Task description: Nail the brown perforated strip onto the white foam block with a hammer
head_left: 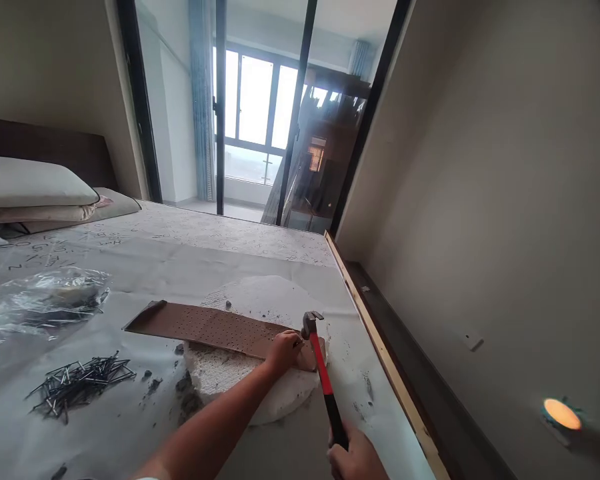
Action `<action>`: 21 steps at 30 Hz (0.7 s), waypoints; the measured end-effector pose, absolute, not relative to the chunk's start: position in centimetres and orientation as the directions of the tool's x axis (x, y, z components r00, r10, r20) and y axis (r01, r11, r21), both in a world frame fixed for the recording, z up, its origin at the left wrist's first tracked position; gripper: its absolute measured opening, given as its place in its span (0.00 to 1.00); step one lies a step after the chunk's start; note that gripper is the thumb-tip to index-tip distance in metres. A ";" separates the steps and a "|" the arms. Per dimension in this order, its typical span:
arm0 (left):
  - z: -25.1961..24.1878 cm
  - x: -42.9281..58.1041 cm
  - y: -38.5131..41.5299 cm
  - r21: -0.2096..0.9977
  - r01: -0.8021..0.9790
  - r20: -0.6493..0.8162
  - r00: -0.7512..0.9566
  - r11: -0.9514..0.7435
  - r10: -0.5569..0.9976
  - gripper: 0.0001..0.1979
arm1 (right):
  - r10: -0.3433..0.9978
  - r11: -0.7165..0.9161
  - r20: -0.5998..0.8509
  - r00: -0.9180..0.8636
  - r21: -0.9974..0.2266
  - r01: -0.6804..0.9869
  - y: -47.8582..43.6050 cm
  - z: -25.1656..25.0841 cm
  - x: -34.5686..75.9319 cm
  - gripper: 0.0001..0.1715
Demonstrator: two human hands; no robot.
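Observation:
My right hand (355, 455) grips the black lower handle of a claw hammer (321, 367) with a red upper shaft. Its metal head is raised just beyond my left fingertips. My left hand (282, 353) is closed in a pinch at the right end of a brown strip (215, 328) full of small holes. A small dark tip shows at those fingers, and it looks like a nail. Under the strip lies a rough white foam slab (220, 373), partly covered by my left forearm. A loose pile of nails (83, 383) rests to the left.
A clear plastic bag (50, 300) lies on the pale sheet at the left, with pillows (35, 183) behind it. Dark crumbs (154, 385) are scattered around the slab. A wooden rail (380, 343) runs along the right edge beside the wall. Sliding glass doors (260, 127) stand at the back.

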State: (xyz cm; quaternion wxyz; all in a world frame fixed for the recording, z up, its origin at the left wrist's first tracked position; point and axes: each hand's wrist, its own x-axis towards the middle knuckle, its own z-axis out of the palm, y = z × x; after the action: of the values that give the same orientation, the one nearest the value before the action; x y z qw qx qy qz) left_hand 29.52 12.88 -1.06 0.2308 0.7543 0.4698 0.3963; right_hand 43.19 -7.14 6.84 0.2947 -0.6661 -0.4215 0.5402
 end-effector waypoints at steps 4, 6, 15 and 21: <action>-1.2 29.5 12.8 0.709 0.510 0.418 0.253 -0.488 0.872 0.12 | 0.905 -0.424 -0.419 0.068 -0.894 0.147 -7.4 5.7 42.9 0.04; -1.2 29.5 12.8 0.702 0.498 0.437 0.263 -0.509 0.860 0.12 | 0.904 -0.427 -0.423 0.053 -0.894 0.135 -7.4 5.3 42.9 0.03; -1.2 29.4 12.9 0.711 0.517 0.386 0.278 -0.476 0.880 0.12 | 0.908 -0.419 -0.410 0.087 -0.878 0.233 -7.1 5.3 43.3 0.02; -1.4 29.4 13.1 0.713 0.516 0.385 0.279 -0.476 0.880 0.12 | 0.910 -0.413 -0.406 0.088 -0.867 0.279 -7.2 5.5 43.2 0.02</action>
State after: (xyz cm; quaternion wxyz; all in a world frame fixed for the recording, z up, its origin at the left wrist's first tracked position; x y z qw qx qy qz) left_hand 29.39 13.14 -1.45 0.2330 0.7650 0.4559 0.3906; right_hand 43.24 -7.18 5.54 0.3100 -0.6692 -0.4441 0.5089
